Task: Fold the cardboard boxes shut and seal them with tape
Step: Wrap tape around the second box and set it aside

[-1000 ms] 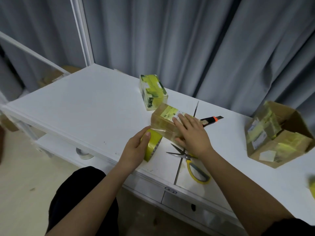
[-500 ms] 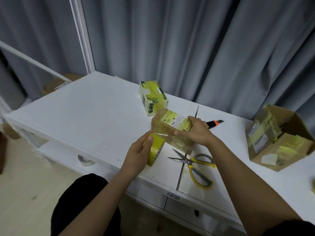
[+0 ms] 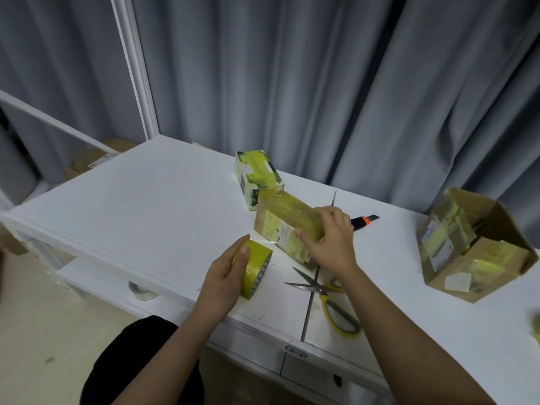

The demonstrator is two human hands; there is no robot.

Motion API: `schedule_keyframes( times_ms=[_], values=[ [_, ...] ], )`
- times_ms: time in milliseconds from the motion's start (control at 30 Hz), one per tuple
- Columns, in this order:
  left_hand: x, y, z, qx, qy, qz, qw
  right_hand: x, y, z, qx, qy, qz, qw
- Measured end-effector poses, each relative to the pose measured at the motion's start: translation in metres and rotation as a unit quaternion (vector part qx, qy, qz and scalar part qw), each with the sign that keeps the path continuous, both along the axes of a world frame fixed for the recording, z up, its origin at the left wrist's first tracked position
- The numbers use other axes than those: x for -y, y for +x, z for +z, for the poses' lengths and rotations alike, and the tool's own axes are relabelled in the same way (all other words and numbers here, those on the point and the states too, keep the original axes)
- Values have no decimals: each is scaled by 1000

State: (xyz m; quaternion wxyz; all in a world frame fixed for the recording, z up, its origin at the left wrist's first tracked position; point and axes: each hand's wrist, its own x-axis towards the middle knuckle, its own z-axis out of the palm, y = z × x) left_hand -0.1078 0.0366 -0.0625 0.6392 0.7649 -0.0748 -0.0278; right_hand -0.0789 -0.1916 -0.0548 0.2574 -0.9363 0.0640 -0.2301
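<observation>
Bench (image 3: 146,206): white, carries everything.
Open carton (image 3: 479,247): right side, tipped, smaller taped boxes inside.
Taped box (image 3: 287,229): mid-bench, long axis running from far-left to near-right.
Right hand (image 3: 330,238): grip curled round that box's near end.
Left hand (image 3: 225,276): grip holding tape roll (image 3: 257,267); strip stretches to box.
Scissors (image 3: 330,299): blades spread, near the box.

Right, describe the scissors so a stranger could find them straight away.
Start at the white table and go to its near edge, by the person's right hand. The scissors lie flat there, blades open, across a seam in the tabletop. Their yellow handles distinguish them from the black and orange knife farther back.
</observation>
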Motion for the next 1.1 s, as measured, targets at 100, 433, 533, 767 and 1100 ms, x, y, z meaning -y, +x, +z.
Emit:
schedule_keyframes(
  times_ms=[100, 433, 533, 767, 1100],
  values=[
    [5, 1, 0, -4, 8, -8, 1000, 12, 11, 6, -227, -61, -18, 972],
    [11, 0, 3, 5, -2, -16, 1000, -5, -4, -16, -169, -201, -4, 965],
    [6, -5, 7, 11, -5, -11, 1000, -1, -4, 1, -127, -67, 6, 990],
    [12, -19, 24, 51, -2, -27, 998, 28, -57, 41, -2, 337, 11, 942],
    [67, -60, 34, 63, -32, -104, 992, 83, -168, 11, -99, -3, -223, 970]
  ],
)
